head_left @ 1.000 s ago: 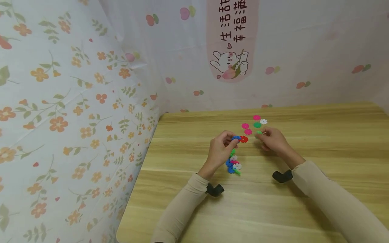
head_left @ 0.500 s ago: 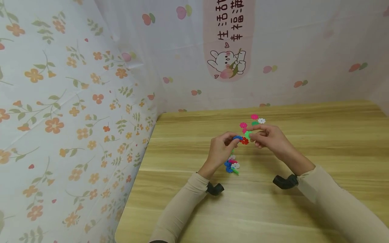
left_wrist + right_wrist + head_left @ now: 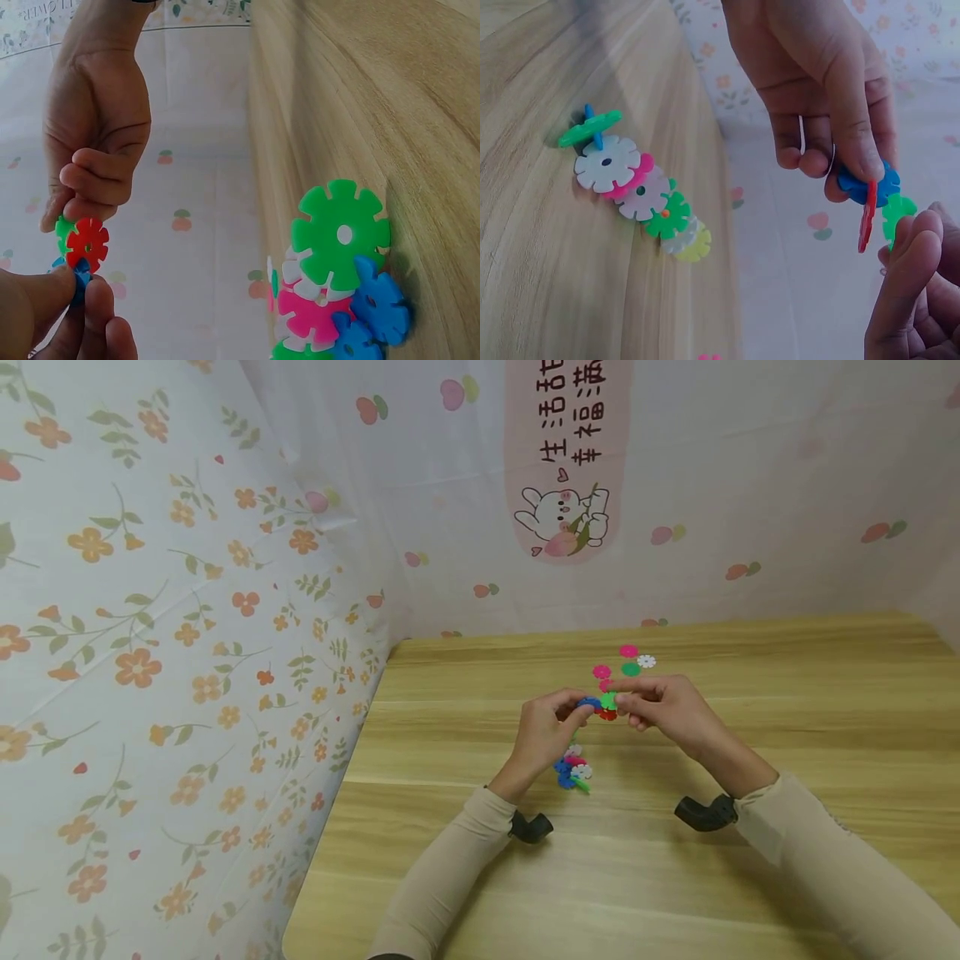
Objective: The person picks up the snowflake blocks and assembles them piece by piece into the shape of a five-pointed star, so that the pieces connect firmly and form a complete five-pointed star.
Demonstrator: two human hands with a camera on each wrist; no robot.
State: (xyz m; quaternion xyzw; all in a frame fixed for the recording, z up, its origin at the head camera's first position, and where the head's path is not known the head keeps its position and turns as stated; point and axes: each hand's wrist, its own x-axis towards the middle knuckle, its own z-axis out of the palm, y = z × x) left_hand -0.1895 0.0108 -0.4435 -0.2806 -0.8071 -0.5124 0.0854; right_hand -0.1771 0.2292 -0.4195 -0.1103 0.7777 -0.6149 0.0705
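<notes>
My left hand (image 3: 546, 735) pinches a blue notched disc (image 3: 877, 189) between thumb and fingers. A red notched disc (image 3: 88, 238) is slotted into the blue one and stands crosswise to it in the right wrist view. My right hand (image 3: 675, 714) pinches a light green notched disc (image 3: 897, 214), its edge right at the rim of the blue disc. Both hands are raised above the wooden table (image 3: 465, 718). Below and nearer, a cluster of joined notched discs in green (image 3: 322, 262), white (image 3: 592, 174), pink and blue lies on the table, partly behind my left hand in the head view.
Loose discs lie toward the back: pink (image 3: 628, 651), white (image 3: 647, 662), darker green (image 3: 631, 669) and another pink (image 3: 602, 672). A patterned cloth (image 3: 450, 510) hangs behind the table and along its left. Black curved pieces (image 3: 705, 812) stick out at both wrists.
My right hand has moved left, bringing the light green disc up to the blue one. My left hand has stayed nearly in place, and the red disc now sits partly behind the green.
</notes>
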